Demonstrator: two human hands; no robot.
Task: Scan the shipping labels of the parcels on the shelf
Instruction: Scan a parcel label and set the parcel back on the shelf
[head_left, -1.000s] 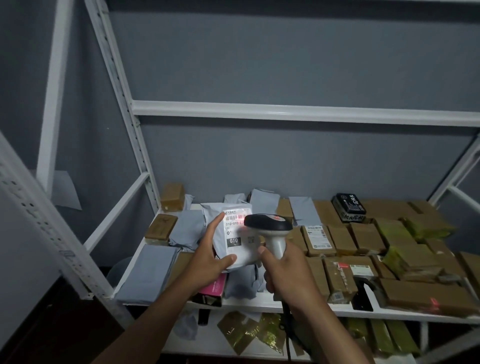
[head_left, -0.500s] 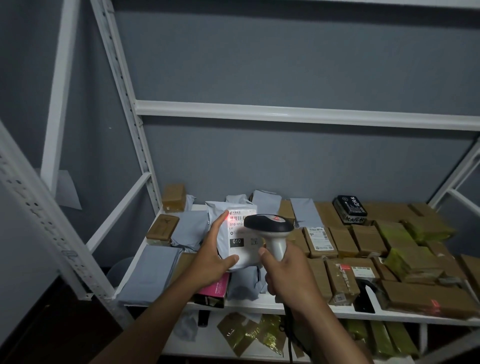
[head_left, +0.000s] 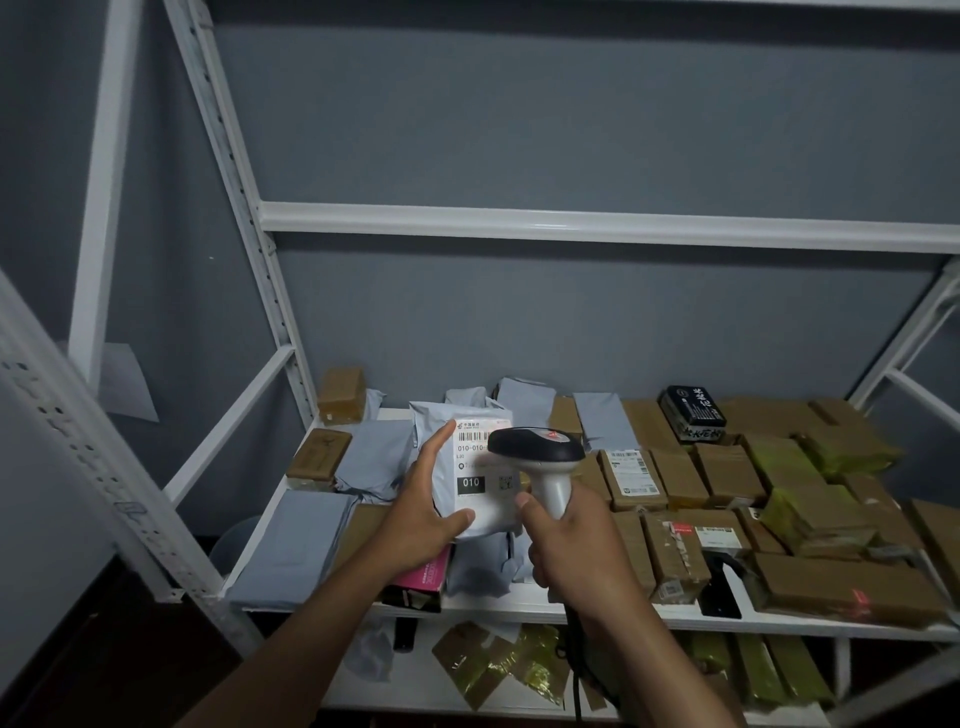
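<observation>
My left hand (head_left: 423, 512) grips a grey poly-bag parcel (head_left: 447, 483) upright above the shelf, thumb under its lower edge. Its white shipping label (head_left: 480, 467) faces me, with a barcode at the top and a black "010" box. My right hand (head_left: 574, 540) grips the handle of a white barcode scanner (head_left: 537, 449), whose black head sits just in front of the label's right side and hides part of it. No red scan light shows on the label.
The white shelf (head_left: 509, 605) carries grey poly bags (head_left: 296, 545) on the left and several brown cardboard parcels (head_left: 727, 473) on the right. A black box (head_left: 691, 413) sits at the back. A pink box (head_left: 426, 577) lies under my left wrist. White uprights (head_left: 228, 171) frame the left.
The red scan light seen on the label's barcode earlier is gone. Both hands, parcel and scanner have stayed almost where they were.
</observation>
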